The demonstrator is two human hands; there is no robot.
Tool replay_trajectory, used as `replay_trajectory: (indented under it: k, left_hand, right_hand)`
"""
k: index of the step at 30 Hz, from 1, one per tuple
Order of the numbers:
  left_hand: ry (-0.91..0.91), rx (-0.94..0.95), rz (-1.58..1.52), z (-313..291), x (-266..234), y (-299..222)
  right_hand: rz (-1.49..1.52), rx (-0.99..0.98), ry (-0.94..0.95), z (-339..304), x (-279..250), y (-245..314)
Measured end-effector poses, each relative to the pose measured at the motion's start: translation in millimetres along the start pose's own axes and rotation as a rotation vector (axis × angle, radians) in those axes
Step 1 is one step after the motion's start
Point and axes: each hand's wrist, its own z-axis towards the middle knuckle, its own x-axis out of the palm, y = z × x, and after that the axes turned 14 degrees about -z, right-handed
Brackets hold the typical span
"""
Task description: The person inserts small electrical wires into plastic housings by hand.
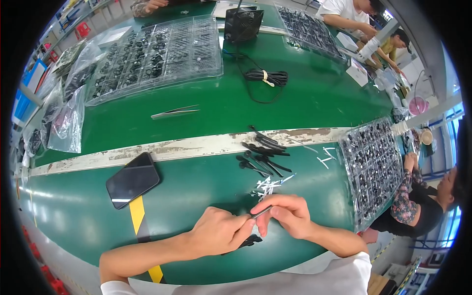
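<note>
My left hand and my right hand meet low in the middle of the view, above the near part of the green table. Between their fingertips they pinch a thin dark strip-like piece; its ends are partly hidden by the fingers. Just beyond the hands lies a small heap of white slips. Farther on are several slender black pieces with thicker ends. More black pieces show under my hands, partly covered.
A black phone lies at left, tweezers beyond it. Clear trays of small black parts stand at far left, far right and right. A bundled black cable trails from a fan. Other people sit around the table.
</note>
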Motion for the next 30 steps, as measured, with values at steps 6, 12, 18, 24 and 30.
replay_trajectory:
  k: [6, 12, 18, 24, 30]
  left_hand:
    - [0.001, 0.099, 0.201, 4, 9, -5]
    - [0.101, 0.133, 0.400, -5, 11, -5]
    - [0.185, 0.088, 0.359, 2, 9, -8]
    - [0.217, 0.110, 0.327, 9, 5, -8]
    - [0.226, 0.098, 0.318, 4, 7, -2]
  right_hand:
    - [-0.102, -0.008, -0.043, -9, 1, 7]
    - [-0.183, -0.041, -0.086, -6, 7, -5]
    - [-0.096, 0.069, -0.082, -6, 0, -5]
    - [0.012, 0.177, -0.127, -2, -7, 6]
    - [-0.002, 0.163, -0.100, 0, -5, 6]
